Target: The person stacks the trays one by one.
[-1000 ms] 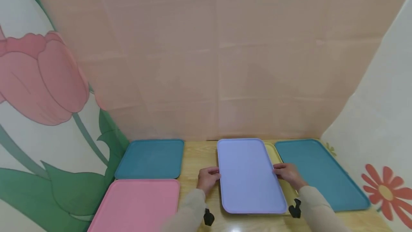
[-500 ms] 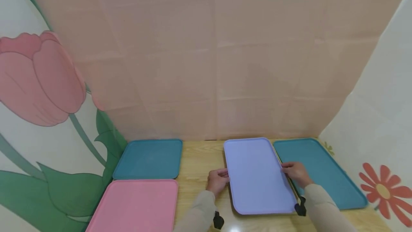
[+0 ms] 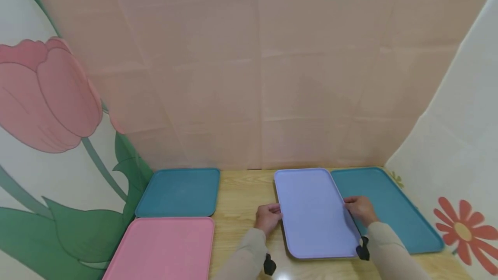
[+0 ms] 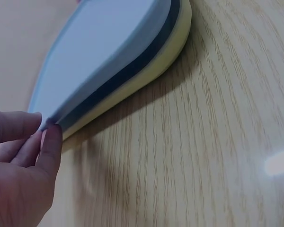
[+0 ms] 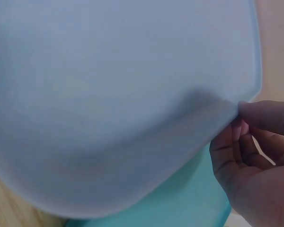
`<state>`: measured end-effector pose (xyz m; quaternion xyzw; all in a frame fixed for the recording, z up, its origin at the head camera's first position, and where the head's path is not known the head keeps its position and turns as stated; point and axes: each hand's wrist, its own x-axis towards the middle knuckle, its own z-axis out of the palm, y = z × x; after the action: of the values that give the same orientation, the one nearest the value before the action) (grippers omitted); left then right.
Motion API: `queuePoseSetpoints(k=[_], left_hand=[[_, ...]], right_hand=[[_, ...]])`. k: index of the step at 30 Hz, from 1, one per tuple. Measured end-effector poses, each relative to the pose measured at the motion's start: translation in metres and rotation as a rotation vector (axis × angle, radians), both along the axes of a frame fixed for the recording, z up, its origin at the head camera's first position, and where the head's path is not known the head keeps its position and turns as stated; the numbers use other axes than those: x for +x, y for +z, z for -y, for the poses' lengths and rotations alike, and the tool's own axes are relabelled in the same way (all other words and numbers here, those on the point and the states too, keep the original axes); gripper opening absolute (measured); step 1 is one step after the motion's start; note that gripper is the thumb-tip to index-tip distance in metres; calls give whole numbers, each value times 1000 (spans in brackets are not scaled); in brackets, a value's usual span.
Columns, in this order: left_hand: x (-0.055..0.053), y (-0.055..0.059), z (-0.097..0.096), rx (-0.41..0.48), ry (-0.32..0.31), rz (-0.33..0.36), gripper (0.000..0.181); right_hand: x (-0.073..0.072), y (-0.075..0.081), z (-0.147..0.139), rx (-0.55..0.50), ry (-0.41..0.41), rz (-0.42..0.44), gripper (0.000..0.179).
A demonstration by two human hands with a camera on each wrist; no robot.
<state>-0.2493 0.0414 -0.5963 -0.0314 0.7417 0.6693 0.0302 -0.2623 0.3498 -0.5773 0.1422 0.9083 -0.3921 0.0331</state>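
A lavender rectangular tray [image 3: 317, 215] lies between my two hands, right of the middle in the head view. My left hand [image 3: 268, 219] pinches its left rim with thumb and fingers. On the opposite side, my right hand [image 3: 362, 210] pinches the right rim, thumb on top, as the right wrist view shows. Under the lavender tray, the edge of a yellow tray [image 4: 173, 49] shows in the left wrist view, with a dark band between the two. The yellow tray is almost wholly covered in the head view.
Right of the lavender tray lies a blue-green tray [image 3: 393, 215]. At the left, another blue-green tray [image 3: 179, 191] sits behind a pink tray [image 3: 161, 247]. Wood-grain table [image 3: 243, 189] shows between the groups. Papered walls stand behind and at both sides.
Both hands and the lavender tray have moved to the right, mostly in the first half second. The strip of yellow tray seen at its right side is now covered.
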Motion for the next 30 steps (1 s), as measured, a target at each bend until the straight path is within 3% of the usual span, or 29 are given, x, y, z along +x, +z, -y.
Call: queuePoseSetpoints(k=[8,16,30], left_hand=[[-2,-3,-4,-21,2,-23,28],[0,-8,-2,-152,-19,-41,30],[2,-8,1,-140,-7,-28,31]], right_hand=[[-3,-2,-1,41,-32,-20,28],[-3,-10,-5,84,15,-57,26],[-2,-15,0,108,23,-37,26]])
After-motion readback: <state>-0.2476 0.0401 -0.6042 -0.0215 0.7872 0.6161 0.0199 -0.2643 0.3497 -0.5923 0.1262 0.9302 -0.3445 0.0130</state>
